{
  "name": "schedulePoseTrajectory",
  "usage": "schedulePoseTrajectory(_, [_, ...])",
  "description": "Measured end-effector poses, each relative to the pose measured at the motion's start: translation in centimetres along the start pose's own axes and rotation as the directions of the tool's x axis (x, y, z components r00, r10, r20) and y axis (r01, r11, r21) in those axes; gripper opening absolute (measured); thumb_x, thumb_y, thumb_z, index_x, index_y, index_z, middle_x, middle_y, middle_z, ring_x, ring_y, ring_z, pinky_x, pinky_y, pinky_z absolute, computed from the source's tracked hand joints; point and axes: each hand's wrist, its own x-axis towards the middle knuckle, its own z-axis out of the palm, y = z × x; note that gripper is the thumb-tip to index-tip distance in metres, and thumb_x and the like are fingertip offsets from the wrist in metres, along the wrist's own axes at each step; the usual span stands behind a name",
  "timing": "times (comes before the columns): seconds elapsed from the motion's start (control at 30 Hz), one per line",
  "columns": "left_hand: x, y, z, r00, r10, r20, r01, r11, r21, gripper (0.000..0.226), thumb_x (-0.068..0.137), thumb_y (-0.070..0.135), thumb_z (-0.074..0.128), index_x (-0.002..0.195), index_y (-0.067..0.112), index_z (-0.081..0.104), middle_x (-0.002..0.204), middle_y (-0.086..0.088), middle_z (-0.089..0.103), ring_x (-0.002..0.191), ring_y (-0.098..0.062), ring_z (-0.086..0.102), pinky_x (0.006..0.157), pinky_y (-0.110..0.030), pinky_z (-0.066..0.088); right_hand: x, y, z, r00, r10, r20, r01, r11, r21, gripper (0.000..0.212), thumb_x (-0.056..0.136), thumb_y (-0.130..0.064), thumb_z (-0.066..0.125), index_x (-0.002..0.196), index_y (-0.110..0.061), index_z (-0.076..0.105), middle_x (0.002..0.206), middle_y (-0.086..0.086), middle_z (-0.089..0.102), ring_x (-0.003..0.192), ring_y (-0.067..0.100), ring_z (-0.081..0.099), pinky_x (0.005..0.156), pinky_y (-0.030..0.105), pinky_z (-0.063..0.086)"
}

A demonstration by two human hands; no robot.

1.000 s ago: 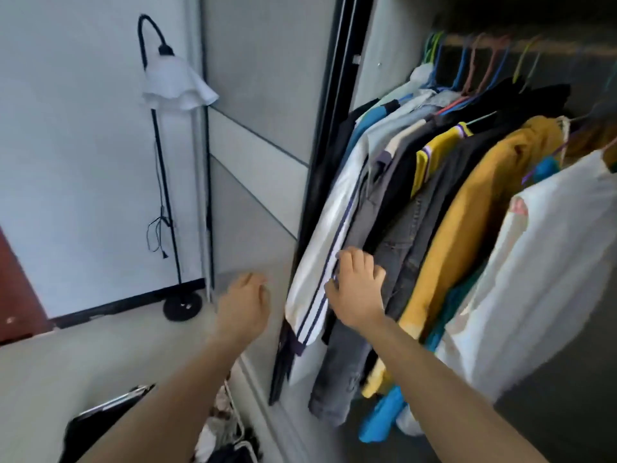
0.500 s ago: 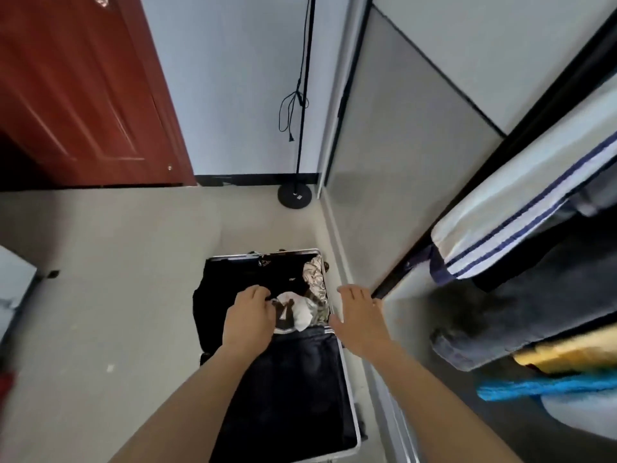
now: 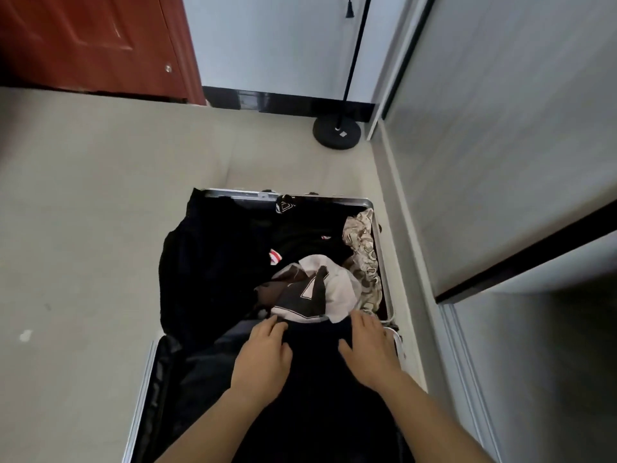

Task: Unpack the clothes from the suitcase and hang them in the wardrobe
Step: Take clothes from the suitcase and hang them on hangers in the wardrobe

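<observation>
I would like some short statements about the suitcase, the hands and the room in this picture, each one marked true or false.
1. The suitcase lies open on the floor. True.
2. The left hand holds a hanger. False: no hanger is visible; the hand reaches over dark cloth in the suitcase.
3. A white garment with black markings lies among the clothes in the suitcase. True.
4. The lamp base stands inside the suitcase. False: it stands on the floor beyond the suitcase, near the wall.
5. The right hand is over the suitcase near its right edge, fingers straight. True.
</observation>
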Motion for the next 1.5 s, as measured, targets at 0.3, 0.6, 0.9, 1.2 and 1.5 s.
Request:
schedulePoseTrajectory(0.3, [9.3,-3.4,10.2,0.995,0.077,-0.057,-0.081,0.994,-0.077,0.063,0.094,0.043,0.055,0.15,0.032,0.029,0.162,0.005,0.006,0.149,-0.013,-0.003,0.117,-0.036,0.023,12.0,2.3,8.3,0.976,0.119,-0.184,-0.039,0.92,0.389,0.045,0.09,-0.043,0.046,0.116,-0.01,0.064,0.127,0.012,0.053,0.12,0.033,0.047,0.092,0.039,0.042])
schedulePoseTrajectory(0.6, [9.1,2.2,2.7,0.972,-0.163,-0.171,-0.018,0.672,-0.74,0.024,0.102,0.023,0.04,0.088,0.018,0.06,0.085,0.003,0.064,0.087,-0.018,0.061,0.076,-0.033,0.047,8.5,-2.9,-3.7,0.977,0.181,-0.114,0.091,0.134,0.987,0.017,0.102,-0.02,0.047,0.091,-0.022,0.061,0.099,0.005,0.062,0.094,0.021,0.061,0.081,0.047,0.057])
schedulePoseTrajectory(0.9, [6.2,10.4,-14.1,0.998,-0.023,-0.052,-0.057,-0.266,-0.962,0.026,0.098,0.021,0.04,0.095,0.01,0.063,0.095,-0.008,0.07,0.091,-0.023,0.065,0.081,-0.033,0.051,2.2,-5.9,-22.0,0.925,0.188,-0.33,0.371,-0.262,0.891,0.012,0.102,-0.025,0.048,0.103,-0.026,0.059,0.09,-0.002,0.067,0.075,0.012,0.064,0.065,0.028,0.051])
schedulePoseTrajectory(1.2, [-6.5,19.4,-31.2,0.996,-0.047,0.079,0.062,-0.288,-0.956,0.057,0.092,0.043,0.04,0.052,0.014,0.068,0.056,-0.003,0.061,0.05,-0.016,0.06,0.054,-0.021,0.045,-10.3,-11.6,-40.5,0.969,-0.005,-0.247,0.242,-0.191,0.951,0.014,0.097,-0.018,0.051,0.101,-0.01,0.063,0.09,0.007,0.069,0.086,0.021,0.066,0.088,0.035,0.05])
schedulePoseTrajectory(1.5, [-17.2,25.2,-47.5,0.966,0.119,0.229,0.129,0.549,-0.826,0.038,0.046,0.03,0.074,0.073,0.004,0.069,0.076,-0.012,0.066,0.077,-0.025,0.063,0.073,-0.032,0.047,-28.2,-19.1,-64.0,0.939,-0.192,-0.285,0.315,0.152,0.937,0.014,0.057,-0.005,0.048,0.063,-0.011,0.059,0.06,0.001,0.055,0.057,0.014,0.054,0.054,0.022,0.038])
